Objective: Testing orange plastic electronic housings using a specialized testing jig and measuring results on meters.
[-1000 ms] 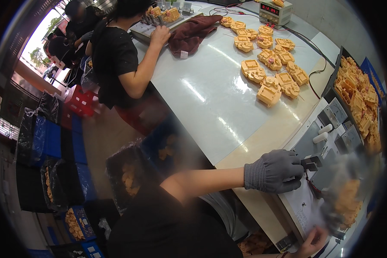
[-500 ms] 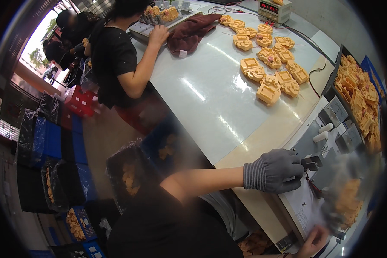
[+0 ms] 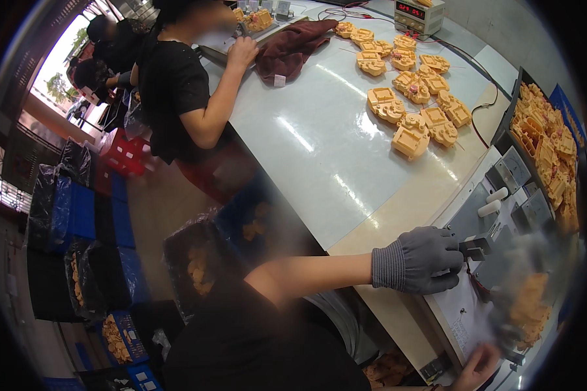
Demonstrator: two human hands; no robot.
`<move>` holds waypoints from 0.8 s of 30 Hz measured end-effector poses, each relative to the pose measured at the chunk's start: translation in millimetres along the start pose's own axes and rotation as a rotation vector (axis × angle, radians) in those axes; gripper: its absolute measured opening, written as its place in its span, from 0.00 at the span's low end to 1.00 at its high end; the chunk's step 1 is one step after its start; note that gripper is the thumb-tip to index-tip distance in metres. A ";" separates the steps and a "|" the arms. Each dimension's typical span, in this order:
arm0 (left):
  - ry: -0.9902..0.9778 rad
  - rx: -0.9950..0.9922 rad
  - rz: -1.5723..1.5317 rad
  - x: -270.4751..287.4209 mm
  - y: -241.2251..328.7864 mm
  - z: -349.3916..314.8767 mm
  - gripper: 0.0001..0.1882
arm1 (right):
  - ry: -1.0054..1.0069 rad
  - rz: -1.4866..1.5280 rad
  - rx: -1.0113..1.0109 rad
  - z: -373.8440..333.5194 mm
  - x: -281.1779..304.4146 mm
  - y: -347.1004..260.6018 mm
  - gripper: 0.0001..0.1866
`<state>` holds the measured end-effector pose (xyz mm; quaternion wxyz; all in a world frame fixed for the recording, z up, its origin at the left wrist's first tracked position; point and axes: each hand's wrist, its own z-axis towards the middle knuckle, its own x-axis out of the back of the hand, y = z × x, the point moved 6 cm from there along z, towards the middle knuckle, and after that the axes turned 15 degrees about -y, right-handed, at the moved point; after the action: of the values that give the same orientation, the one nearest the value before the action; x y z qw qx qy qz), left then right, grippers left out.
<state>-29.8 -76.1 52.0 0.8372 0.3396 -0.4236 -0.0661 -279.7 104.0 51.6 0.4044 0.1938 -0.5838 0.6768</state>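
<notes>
My left hand (image 3: 419, 260), in a grey knit glove, rests at the near side of a bench fixture (image 3: 462, 218). Its fingers are curled beside a black metal block (image 3: 476, 247), and what they close on is hidden. Lower right, my bare right hand (image 3: 481, 365) has bent fingers at the fixture's near end, by a sheet of paper with handwriting (image 3: 462, 326). A smear covers part of that area, so what the right fingers hold cannot be made out. Beyond the smear lies a yellow-orange plastic part (image 3: 531, 303). Two white pegs (image 3: 490, 208) stand on the fixture.
Several yellow-orange plastic housings (image 3: 411, 137) lie on the white table (image 3: 293, 169). A power supply (image 3: 419, 16) stands behind them. A black bin (image 3: 502, 133) heaped with parts is at right. A co-worker (image 3: 182, 98) sits at left by a maroon cloth (image 3: 293, 55). Crates (image 3: 78, 212) line the floor.
The co-worker's head has tilted lower and toward the table. The power supply's red display reads differently. The whole view has shifted slightly, while both my hands keep their places.
</notes>
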 end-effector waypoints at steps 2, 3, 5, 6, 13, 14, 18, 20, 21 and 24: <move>-0.008 0.007 0.000 -0.4 -0.8 0.0 0.09 | 0.005 -0.005 0.000 0.7 -0.2 -1.7 0.07; -0.010 0.005 0.000 -0.4 -0.9 0.0 0.09 | 0.004 -0.004 -0.005 1.0 -0.2 -1.9 0.07; -0.011 0.003 0.000 -0.2 -1.0 -0.2 0.09 | 0.001 -0.003 -0.008 1.8 -0.7 -2.6 0.07; 0.001 -0.005 -0.007 0.4 -0.3 -0.3 0.09 | 0.009 -0.010 -0.031 1.7 -0.5 -1.8 0.07; -0.011 0.015 -0.013 0.0 -1.0 -0.5 0.09 | 0.057 -0.081 -0.091 6.9 -1.9 -5.9 0.08; -0.010 0.015 -0.013 -0.1 -1.3 -0.2 0.09 | 0.057 -0.081 -0.091 6.7 -1.5 -6.3 0.08; 0.012 -0.006 -0.012 1.2 0.3 -0.4 0.09 | 0.060 -0.102 -0.116 4.9 -1.5 -5.5 0.08; 0.009 0.002 -0.012 1.7 0.6 -0.6 0.09 | 0.063 -0.089 -0.132 4.4 -1.9 -4.3 0.08; -0.001 0.004 -0.013 1.5 0.3 -0.4 0.09 | 0.069 -0.104 -0.127 4.6 -2.0 -4.8 0.08; -0.017 0.008 -0.019 -0.1 -0.7 -0.1 0.09 | 0.076 -0.111 -0.129 4.5 -2.3 -5.4 0.08</move>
<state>-29.6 -76.6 51.4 0.8313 0.3466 -0.4279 -0.0753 -275.0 99.0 54.4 0.4746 0.1736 -0.5990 0.6212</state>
